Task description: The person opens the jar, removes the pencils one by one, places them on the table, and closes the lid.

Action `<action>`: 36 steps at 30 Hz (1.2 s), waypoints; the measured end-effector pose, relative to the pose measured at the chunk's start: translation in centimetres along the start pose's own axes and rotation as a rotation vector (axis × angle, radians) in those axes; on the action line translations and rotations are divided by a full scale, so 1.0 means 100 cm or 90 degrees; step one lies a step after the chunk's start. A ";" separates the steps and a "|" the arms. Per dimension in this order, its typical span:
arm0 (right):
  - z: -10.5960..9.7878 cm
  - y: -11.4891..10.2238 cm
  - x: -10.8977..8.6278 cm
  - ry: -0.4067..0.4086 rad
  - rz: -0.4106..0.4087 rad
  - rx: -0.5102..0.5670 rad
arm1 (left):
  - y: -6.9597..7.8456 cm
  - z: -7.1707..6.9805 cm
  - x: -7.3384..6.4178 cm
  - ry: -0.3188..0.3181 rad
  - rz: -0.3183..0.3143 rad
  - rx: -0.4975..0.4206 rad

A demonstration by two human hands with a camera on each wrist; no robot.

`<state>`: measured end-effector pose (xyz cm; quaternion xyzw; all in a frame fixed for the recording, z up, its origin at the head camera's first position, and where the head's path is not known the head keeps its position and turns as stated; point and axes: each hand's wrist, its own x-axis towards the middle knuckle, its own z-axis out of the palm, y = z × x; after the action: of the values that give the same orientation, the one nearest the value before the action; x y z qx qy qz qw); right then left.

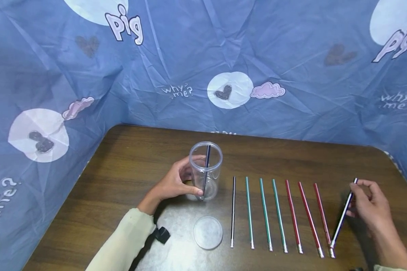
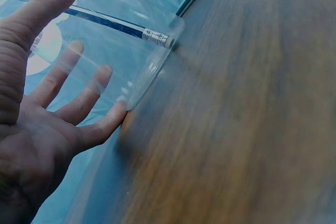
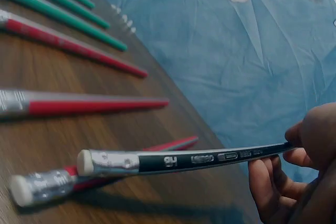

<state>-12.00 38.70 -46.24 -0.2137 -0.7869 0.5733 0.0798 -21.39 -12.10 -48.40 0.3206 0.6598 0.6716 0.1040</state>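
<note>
Pencil [image 1: 343, 214] pinched in the right hand [image 1: 374, 201], jar [image 1: 216, 177] held in the left hand [image 1: 173, 183]

Out on the right side of the desk [image 1: 139, 150], it's a narrow grip: thumb and fingers pinch the pencil near its far end, white eraser end slanting down toward the near edge. That eraser sits right over the end of the outer red pencil [image 1: 323, 218]; touching or just above, I can't tell. Lettering shows along the barrel in the right wrist view.

Across to the left hand, and that grip is rounded about the jar, thumb on one side, fingers on the other. Clear walls, mouth up, and inside leans a second pencil [image 1: 207, 158], eraser end down at the base. Just in front of the jar lies a round lid [image 1: 208, 232], flat on the desk.

Between the two hands, what a neat row: one black pencil [image 1: 233, 212] nearest the jar, then three green pencils [image 1: 266, 214], then three red pencils [image 1: 310, 218], all with eraser ends toward the near edge. Behind it all hangs blue cloth [image 1: 176, 49], printed with hearts, clouds and words.
</note>
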 end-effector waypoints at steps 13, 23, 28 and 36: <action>-0.017 0.011 0.012 -0.126 0.001 -0.060 | 0.001 -0.001 -0.002 0.006 -0.014 0.000; -0.014 0.017 0.013 -0.142 -0.048 -0.267 | 0.001 0.000 -0.001 0.006 -0.008 0.000; -0.007 0.014 0.010 -0.113 -0.075 -0.386 | 0.001 -0.001 -0.001 0.003 -0.010 0.003; 0.004 0.012 0.008 -0.080 -0.101 -0.458 | 0.000 -0.002 -0.001 0.003 -0.012 0.003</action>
<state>-12.60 39.00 -47.56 -0.1310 -0.9556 0.2638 -0.0046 -21.38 -12.32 -48.38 0.3129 0.6644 0.6700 0.1081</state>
